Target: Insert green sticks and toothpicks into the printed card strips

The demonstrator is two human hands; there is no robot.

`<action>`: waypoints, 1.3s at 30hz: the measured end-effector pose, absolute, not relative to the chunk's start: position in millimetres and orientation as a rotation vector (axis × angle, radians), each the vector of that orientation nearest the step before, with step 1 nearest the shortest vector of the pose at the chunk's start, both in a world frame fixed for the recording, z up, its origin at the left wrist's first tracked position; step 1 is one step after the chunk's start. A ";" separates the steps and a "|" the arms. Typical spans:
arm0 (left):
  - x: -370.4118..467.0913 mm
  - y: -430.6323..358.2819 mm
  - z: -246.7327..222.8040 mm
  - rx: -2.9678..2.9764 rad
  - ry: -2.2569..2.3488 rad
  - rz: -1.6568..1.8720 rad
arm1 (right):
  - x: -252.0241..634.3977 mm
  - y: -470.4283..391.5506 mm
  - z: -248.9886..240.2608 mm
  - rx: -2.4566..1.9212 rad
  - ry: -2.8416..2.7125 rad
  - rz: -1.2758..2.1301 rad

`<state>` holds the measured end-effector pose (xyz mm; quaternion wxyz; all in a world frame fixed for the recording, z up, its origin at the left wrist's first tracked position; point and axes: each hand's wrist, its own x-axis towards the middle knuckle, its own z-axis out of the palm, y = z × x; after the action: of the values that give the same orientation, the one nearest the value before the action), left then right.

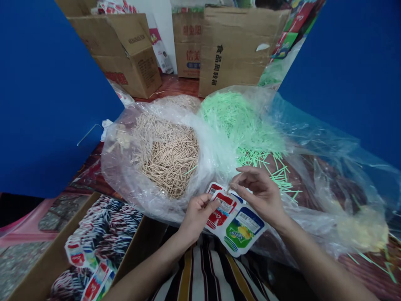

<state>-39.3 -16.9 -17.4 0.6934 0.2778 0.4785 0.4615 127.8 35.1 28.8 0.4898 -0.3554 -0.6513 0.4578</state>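
Note:
My left hand (202,211) is closed on flat printed packets (239,230), thumb on top. One packet face is red with a cola-style print; another is green and blue with a lemon and "Sprite" lettering. At their upper edge my right hand (258,190) is in a pinch, with what looks like the end of a tan stick between thumb and fingertips, though most of it is hidden. Beyond my left hand, a clear plastic bag (120,154) lies open around a heap of short tan sticks (171,163). Green sticks (250,156) spill out of a second bag behind my right hand.
At lower left, a cardboard box (37,267) holds rows of similar packets (103,225). Cardboard cartons (241,46) stand at the back of the reddish table. Loose plastic film (316,179) covers the right side, with stray green sticks (372,259) near the edge.

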 end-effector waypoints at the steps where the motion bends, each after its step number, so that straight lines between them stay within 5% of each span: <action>1: -37.7 -16.6 -17.4 0.635 1.064 1.027 | 128.9 35.3 28.0 -0.865 -1.590 1.114; 13: -34.3 -6.8 -15.4 0.540 0.999 1.042 | 154.4 30.2 38.9 -0.966 -2.445 0.751; 39: -30.2 1.0 -9.1 0.667 1.041 0.902 | 154.9 30.5 19.5 -1.253 -1.936 1.102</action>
<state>-30.2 1.0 -9.1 0.7213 0.3020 0.4711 0.4082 154.9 30.5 19.5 0.2886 -0.4693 -0.7253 0.4129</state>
